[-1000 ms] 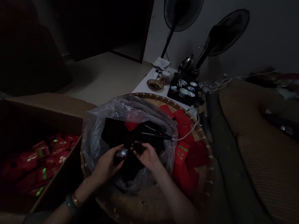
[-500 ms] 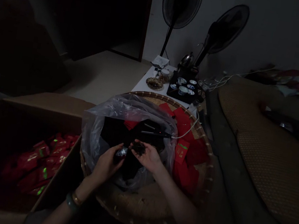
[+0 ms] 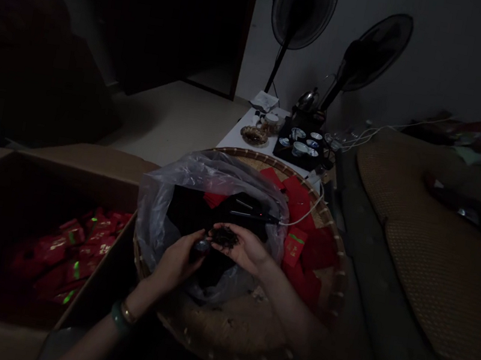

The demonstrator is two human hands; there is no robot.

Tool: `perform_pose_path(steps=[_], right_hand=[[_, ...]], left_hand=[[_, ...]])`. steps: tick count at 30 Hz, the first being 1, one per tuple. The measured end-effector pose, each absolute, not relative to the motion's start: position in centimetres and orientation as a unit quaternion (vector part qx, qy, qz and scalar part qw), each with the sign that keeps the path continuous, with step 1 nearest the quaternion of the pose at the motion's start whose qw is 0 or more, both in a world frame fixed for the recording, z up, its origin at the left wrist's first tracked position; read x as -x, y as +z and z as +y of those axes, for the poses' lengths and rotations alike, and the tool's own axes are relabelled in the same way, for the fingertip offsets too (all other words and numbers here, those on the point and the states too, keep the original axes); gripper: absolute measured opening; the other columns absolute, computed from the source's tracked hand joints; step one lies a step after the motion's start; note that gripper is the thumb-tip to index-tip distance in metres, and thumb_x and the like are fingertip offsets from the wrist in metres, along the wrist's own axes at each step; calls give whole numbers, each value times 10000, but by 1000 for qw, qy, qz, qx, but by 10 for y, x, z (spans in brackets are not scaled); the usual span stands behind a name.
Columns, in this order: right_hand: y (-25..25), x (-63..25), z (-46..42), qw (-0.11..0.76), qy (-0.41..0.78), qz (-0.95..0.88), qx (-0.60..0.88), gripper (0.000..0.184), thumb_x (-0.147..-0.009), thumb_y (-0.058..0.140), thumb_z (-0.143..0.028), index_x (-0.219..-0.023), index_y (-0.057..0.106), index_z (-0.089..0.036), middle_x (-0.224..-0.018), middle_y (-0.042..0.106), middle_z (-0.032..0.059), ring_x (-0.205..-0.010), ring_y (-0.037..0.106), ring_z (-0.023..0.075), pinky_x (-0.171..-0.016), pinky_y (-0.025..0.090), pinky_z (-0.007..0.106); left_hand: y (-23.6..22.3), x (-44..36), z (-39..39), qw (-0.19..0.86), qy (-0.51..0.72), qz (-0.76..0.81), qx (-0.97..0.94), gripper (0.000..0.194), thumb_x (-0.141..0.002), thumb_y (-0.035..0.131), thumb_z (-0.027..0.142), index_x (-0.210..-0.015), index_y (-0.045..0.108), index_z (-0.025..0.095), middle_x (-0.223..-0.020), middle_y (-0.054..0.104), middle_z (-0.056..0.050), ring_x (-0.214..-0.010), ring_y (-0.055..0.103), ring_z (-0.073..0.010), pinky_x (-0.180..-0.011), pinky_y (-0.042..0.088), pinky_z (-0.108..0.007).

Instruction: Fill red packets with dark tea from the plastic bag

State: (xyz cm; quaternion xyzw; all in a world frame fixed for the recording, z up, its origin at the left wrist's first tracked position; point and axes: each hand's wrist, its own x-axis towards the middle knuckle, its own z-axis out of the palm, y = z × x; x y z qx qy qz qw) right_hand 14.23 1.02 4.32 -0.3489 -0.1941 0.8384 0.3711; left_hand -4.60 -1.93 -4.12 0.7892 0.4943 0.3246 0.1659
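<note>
My left hand is closed around a small silvery foil pouch, its mouth turned toward the other hand. In the cupped palm of my right hand lies a clump of dark dried tea leaves, its edge close beside the pouch. Both hands are over a large clear plastic bag with a dark mass inside, too dim to make out fully. A slim black device with a red light and a white cable lies across the bag. Red packets lie to the right on the round woven tray.
At left stands an open cardboard box holding many red packets. Beyond the tray, a white table carries a black tea tray with several cups. Two standing fans are behind it. A woven mat covers the seat at right.
The view has shifted slightly, so the surroundings sit a little further right. My left hand has brought the foil pouch closer to the tea leaves in my right palm.
</note>
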Motion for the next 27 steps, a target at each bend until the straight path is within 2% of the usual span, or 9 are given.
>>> perform_pose_path(steps=[4,8,14,21,23,27], right_hand=[[48,-137,13,349,830,-256,351,141,-756,531,-151,-868,609,-119,-847,626,51,-808,592,127,-838,453,315],[57,-137,15,298,814,-302,398,141,-726,555,-142,-862,590,-140,-891,603,33,-795,571,103,-803,452,275],[68,-134,16,225,784,-352,459,178,-729,526,-115,-892,569,-171,-931,562,1,-809,541,75,-753,447,217],[64,-128,22,177,755,-409,481,279,-722,474,-90,-982,512,-185,-939,534,-6,-771,538,63,-761,453,220],[61,-130,23,163,714,-489,474,369,-692,461,-57,-1038,499,-179,-958,547,6,-798,547,83,-776,455,245],[57,-135,23,160,543,-696,441,498,-627,533,-39,-1110,492,-156,-1046,575,53,-964,538,168,-873,415,317]], left_hand=[[-41,46,-20,179,320,499,-785,461,-760,569,203,-1194,415,188,-1134,589,-78,-1016,586,-190,-842,498,-328],[-40,44,-21,185,319,510,-777,493,-745,585,208,-1204,408,182,-1131,589,-84,-1016,586,-194,-835,500,-328],[-38,43,-20,189,316,517,-773,510,-745,577,205,-1221,396,186,-1159,576,-80,-1028,580,-187,-834,503,-318],[-39,43,-22,164,313,525,-775,476,-745,560,191,-1191,396,172,-1147,581,-89,-1028,578,-195,-834,501,-324],[-38,42,-22,162,307,531,-773,478,-744,559,193,-1192,393,173,-1156,578,-88,-1029,578,-196,-831,501,-323],[-38,42,-22,150,302,535,-774,481,-742,559,199,-1193,394,170,-1151,582,-91,-1018,583,-203,-821,504,-324]])
